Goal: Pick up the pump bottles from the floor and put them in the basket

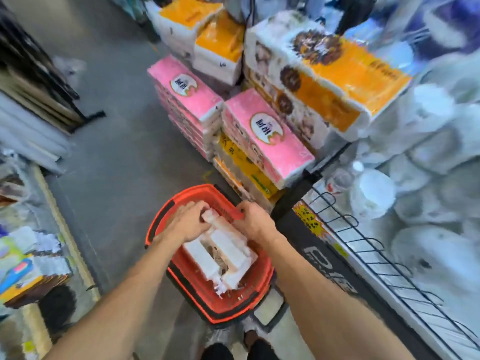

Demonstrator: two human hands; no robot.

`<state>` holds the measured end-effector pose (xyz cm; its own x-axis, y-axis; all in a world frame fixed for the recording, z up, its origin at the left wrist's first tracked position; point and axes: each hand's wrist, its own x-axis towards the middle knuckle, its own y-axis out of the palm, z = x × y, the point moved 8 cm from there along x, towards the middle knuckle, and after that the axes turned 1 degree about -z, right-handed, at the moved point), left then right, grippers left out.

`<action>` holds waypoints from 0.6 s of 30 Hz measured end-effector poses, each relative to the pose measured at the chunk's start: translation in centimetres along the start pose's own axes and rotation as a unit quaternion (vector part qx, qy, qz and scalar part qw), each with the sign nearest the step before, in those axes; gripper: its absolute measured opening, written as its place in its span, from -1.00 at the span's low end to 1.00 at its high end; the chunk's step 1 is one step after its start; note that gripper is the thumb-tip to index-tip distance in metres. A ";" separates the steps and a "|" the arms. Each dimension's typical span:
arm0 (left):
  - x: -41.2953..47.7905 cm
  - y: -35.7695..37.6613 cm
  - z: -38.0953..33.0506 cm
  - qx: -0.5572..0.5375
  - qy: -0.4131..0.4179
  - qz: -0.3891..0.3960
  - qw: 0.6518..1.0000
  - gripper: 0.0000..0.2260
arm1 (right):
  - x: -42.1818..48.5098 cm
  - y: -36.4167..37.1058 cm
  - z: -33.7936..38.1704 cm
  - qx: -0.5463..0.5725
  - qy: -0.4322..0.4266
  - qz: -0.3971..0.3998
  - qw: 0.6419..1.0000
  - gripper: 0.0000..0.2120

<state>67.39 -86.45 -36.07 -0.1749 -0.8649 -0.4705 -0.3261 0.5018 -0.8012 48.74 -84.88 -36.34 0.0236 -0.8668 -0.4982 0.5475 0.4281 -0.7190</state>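
A red plastic basket (262, 289) with black handles stands on the grey floor right in front of my feet. A white plastic-wrapped pack (224, 252) lies tilted inside it, and its near end reaches toward the basket's middle. My left hand (185, 222) grips the pack's far left end with curled fingers. My right hand (255, 220) holds the pack's far right edge, next to the basket's rim. The image is blurred. No pump bottle shows on the visible floor.
Stacks of pink tissue packs (270, 141) and orange ones (337, 81) stand just beyond the basket. A wire shelf (363, 242) of white goods runs along the right. Low shelves with packets (31, 255) line the left. Grey floor (111, 165) lies between.
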 end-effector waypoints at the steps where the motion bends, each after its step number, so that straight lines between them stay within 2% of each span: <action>1: -0.2 -0.3 -0.9 0.018 0.018 0.019 1.000 -0.58 | -1.4 -1.7 -0.4 0.009 0.014 -0.017 1.000 -0.53; 9: -3.7 -5.2 -13.6 0.097 0.190 0.025 0.977 -0.54 | -13.9 -11.7 -5.2 0.048 0.126 -0.127 0.983 -0.53; 14: -6.6 -4.5 -25.0 0.147 0.294 0.032 0.944 -0.51 | -23.4 -15.3 -11.5 0.112 0.214 -0.215 0.946 -0.52; 18: -11.9 -1.3 -35.5 0.181 0.386 0.049 0.903 -0.52 | -33.3 -17.5 -17.7 0.136 0.272 -0.279 0.911 -0.53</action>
<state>36.95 -77.23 -16.32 -0.8273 -0.4977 -0.2607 0.0272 0.4280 -0.9034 23.58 -58.95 -15.77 -0.6991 -0.6433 -0.3122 0.5369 -0.1838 -0.8234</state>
